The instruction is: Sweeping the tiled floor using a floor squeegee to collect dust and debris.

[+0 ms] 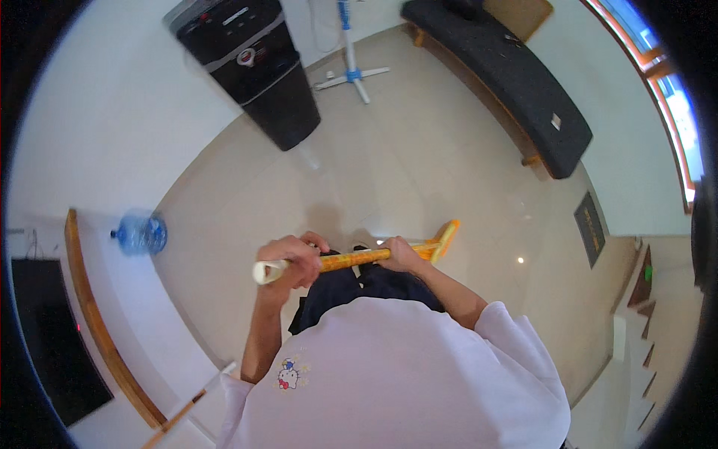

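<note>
I hold a mop (348,260) with an orange-yellow patterned handle across the front of my body. My left hand (290,258) is closed round the handle close to its white end cap (266,272). Farther along, my right hand (402,256) grips the same handle, fingers wrapped round it. Beyond that hand, to the right, the wide orange mop head (446,239) reaches down toward the tiled floor (419,165); whether it touches the floor I cannot tell.
A black water dispenser (258,71) stands at the far left, beside a white stand with splayed feet (352,76). A blue water bottle (140,233) lies by the left wall. Far right are a dark padded bench (508,67) and a grey mat (589,228), with steps (647,322) nearer.
</note>
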Available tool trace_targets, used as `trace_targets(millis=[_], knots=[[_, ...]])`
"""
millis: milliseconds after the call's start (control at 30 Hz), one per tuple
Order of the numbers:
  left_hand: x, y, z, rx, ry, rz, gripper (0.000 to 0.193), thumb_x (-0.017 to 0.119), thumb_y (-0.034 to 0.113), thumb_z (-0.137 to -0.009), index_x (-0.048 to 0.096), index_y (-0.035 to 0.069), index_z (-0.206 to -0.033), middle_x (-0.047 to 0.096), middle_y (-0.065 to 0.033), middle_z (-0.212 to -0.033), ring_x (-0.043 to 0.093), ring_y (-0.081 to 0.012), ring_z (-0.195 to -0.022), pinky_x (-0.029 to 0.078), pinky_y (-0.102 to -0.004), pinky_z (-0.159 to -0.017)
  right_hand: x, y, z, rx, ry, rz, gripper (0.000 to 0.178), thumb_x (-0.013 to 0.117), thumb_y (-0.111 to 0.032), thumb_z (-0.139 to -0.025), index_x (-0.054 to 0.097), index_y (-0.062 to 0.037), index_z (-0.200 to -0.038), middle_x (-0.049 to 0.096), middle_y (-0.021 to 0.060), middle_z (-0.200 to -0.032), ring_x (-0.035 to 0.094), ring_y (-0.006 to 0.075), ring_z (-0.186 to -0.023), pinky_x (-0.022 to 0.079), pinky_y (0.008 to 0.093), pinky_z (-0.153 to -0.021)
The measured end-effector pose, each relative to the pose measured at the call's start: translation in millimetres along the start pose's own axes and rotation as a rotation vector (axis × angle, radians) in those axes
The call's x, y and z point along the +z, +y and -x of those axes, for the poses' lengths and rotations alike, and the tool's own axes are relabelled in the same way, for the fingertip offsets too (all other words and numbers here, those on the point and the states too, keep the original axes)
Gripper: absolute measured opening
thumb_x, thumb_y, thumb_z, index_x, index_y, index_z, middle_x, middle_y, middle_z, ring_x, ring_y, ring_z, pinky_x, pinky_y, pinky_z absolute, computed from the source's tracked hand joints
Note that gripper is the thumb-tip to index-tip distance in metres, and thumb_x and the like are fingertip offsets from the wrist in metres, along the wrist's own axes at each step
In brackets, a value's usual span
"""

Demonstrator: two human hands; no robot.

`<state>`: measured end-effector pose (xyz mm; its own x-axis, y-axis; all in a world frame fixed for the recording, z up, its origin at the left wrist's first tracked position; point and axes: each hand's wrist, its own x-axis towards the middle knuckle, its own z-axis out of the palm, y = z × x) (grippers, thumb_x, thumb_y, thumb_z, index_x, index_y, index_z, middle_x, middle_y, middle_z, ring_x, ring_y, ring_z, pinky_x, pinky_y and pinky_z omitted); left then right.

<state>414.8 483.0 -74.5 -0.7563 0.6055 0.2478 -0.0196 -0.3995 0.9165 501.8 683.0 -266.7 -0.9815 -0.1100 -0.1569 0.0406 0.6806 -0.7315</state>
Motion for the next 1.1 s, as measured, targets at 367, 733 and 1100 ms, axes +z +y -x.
trace_targets(millis=[367,733,1100], knots=[[-26.0,100.1,-33.4,0.379,-0.178,-0.252,0.011,0.053,0.010,-0.064,0.044,0.011,-0.060,0.036,0.0012,-0.032,0.036,-0.0105,-0.026,0.036,-0.0315,-0.058,-10.2,-77.9,-91.0,-0.177,0.010,-0.024,0.018,0.060,-0.017,-0.056,0.057,-0.0074,-0.070,0.053,0.0136,-0.068,0.049,0.0305,-0.073,0.039,0.0374,-0.067],[-26.8,72.7,-44.0,0.149,-0.220,-0.226,0.011,0.052,0.015,-0.069,0.047,0.008,-0.062,0.037,0.0007,-0.035,0.035,-0.0092,-0.030,0.037,-0.0320,-0.061,13.5,-42.3,-80.6,-0.141,-0.049,-0.011,0.024,0.060,-0.020,-0.056,0.055,-0.0056,-0.075,0.052,0.0137,-0.074,0.049,0.0303,-0.076,0.039,0.0371,-0.068],[-5.0,-22.1,10.1,-0.170,0.409,0.175,0.005,0.043,0.004,-0.072,0.047,0.002,-0.070,0.035,0.0007,-0.043,0.033,-0.0071,-0.037,0.038,-0.0249,-0.061,3.8,23.8,17.7,0.160,-0.397,0.094,0.024,0.057,-0.026,-0.060,0.057,-0.0031,-0.069,0.055,0.0178,-0.067,0.053,0.0323,-0.064,0.043,0.0375,-0.061]])
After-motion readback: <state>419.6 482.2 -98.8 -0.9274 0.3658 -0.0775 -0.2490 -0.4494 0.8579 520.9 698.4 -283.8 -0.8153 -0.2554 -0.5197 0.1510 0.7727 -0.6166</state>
